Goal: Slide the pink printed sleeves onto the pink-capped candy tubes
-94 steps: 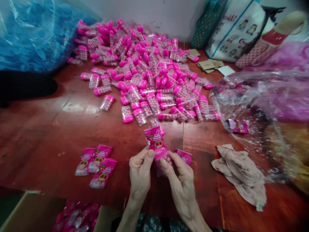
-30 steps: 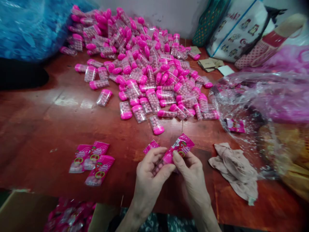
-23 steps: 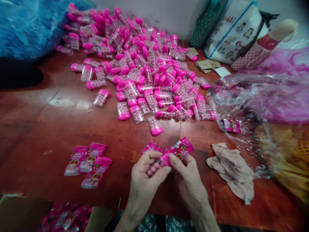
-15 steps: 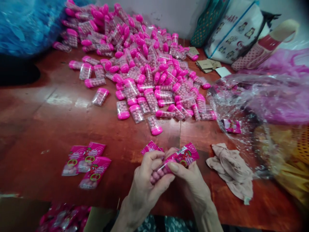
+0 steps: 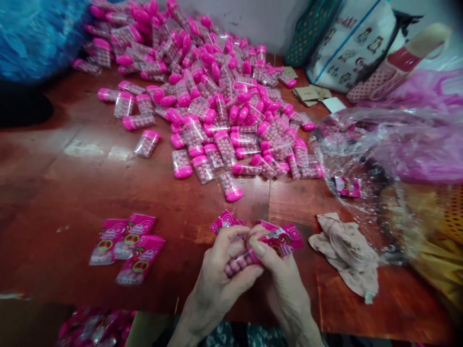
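Note:
My left hand (image 5: 211,282) is closed around a clear plastic candy box (image 5: 236,264) filled with round pink candies. A printed pink wrapper sleeve (image 5: 287,241) covers the box's far end, pinched between the thumb and fingers of my right hand (image 5: 284,277). Both hands meet just above the table's front part, and their fingers hide much of the box. Behind them lies another pink wrapper (image 5: 224,220), partly covered by my left fingers. To the left, several wrapped candy boxes (image 5: 140,260) rest together on the table.
A large heap of pink-capped candy boxes (image 5: 217,101) spreads over the back of the table (image 5: 65,193). At right lie a crumpled beige cloth (image 5: 347,250) and a clear plastic bag (image 5: 361,144). Blue bags (image 5: 39,38) stand back left; a box of pink packs (image 5: 94,327) sits below the front edge.
The wrapper sleeve now covers more of the candy box, hiding its pink cap. My right hand has shifted slightly, still pinching the sleeve. The whole view has moved a little.

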A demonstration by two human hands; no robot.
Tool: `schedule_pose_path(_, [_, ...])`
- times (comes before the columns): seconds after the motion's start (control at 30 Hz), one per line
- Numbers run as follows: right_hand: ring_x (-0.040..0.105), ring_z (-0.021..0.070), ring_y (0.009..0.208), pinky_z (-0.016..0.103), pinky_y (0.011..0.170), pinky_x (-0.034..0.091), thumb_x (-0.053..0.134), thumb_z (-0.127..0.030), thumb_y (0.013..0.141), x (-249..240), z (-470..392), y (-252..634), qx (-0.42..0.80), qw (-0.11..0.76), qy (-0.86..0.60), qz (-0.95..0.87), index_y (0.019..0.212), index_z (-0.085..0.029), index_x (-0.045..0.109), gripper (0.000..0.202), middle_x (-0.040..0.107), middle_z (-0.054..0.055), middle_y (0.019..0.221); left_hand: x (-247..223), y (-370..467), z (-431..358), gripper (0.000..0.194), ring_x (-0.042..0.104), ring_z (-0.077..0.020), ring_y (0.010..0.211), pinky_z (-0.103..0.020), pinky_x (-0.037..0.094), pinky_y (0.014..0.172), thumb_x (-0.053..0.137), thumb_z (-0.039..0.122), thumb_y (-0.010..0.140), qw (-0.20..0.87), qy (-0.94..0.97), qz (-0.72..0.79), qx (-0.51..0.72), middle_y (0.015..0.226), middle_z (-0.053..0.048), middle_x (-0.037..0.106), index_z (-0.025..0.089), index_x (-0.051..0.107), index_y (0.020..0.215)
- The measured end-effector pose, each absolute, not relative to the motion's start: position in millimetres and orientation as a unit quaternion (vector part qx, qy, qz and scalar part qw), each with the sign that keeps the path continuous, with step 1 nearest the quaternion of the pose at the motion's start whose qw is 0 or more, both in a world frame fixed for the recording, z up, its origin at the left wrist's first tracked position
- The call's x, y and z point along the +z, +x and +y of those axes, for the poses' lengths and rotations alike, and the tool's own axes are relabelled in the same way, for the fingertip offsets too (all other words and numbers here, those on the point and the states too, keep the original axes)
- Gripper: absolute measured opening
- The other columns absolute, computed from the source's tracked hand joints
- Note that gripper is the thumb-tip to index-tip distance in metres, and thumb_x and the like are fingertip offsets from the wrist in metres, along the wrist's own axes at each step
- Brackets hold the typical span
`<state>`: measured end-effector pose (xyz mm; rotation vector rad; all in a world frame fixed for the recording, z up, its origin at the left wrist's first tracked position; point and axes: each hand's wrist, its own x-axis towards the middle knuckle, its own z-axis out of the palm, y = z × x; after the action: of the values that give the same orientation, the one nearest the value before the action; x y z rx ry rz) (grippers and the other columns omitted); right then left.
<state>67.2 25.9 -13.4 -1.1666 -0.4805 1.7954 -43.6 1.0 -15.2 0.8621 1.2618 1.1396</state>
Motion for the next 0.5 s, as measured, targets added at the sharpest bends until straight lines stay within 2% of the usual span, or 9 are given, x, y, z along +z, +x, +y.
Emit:
schedule_pose_path(0.13, [0.062,0.0141,0.056,0.025,0.056,0.052,0.074,-0.024,0.068,-8.8,24.8,60.2,0.729,0.426,-0.501,-0.190,0.072,-0.019,0.068,0.009,0.067,-0.001,0.065,-25.2,-34.2,-5.3,0.044,0.066,-0.0158,0.070,-0.021,0.053,0.064,0.072,0.015,0.065,0.524,0.325,0.580,0.533,0.103,-0.007,0.068,0.024,0.064,0.107])
schedule_pose_path(0.27, [0.062,0.0152,0.050,0.026,0.052,0.052,0.072,-0.027,0.071,-4.1,25.5,56.8,0.713,0.390,-0.518,-0.268,0.068,-0.015,0.068,0.013,0.067,0.002,0.056,-27.9,-21.7,-4.1,0.044,0.054,-0.0055,0.048,-0.016,0.049,0.053,0.072,0.015,0.066,0.509,0.275,0.569,0.585,0.091,-0.002,0.069,0.026,0.058,0.107])
schedule_pose_path(0.4, [0.060,0.0120,0.048,0.019,0.041,0.045,0.071,-0.033,0.073,-3.2,29.5,59.1,0.725,0.435,-0.479,-0.235,0.076,-0.015,0.068,0.018,0.068,0.001,0.061,-18.2,-19.2,5.0,0.037,0.043,-0.0027,0.038,-0.012,0.038,0.037,0.066,0.022,0.075,0.554,0.230,0.543,0.588,0.074,0.002,0.065,0.025,0.049,0.109])
schedule_pose_path(0.5, [0.062,0.0119,0.056,0.021,0.053,0.050,0.071,-0.033,0.073,-2.2,34.8,64.3,0.722,0.470,-0.457,-0.221,0.079,-0.016,0.069,0.018,0.069,0.001,0.068,-8.9,-20.0,9.2,0.034,0.038,-0.0027,0.037,-0.012,0.032,0.035,0.060,0.025,0.080,0.580,0.221,0.501,0.603,0.062,0.005,0.056,0.023,0.047,0.111])
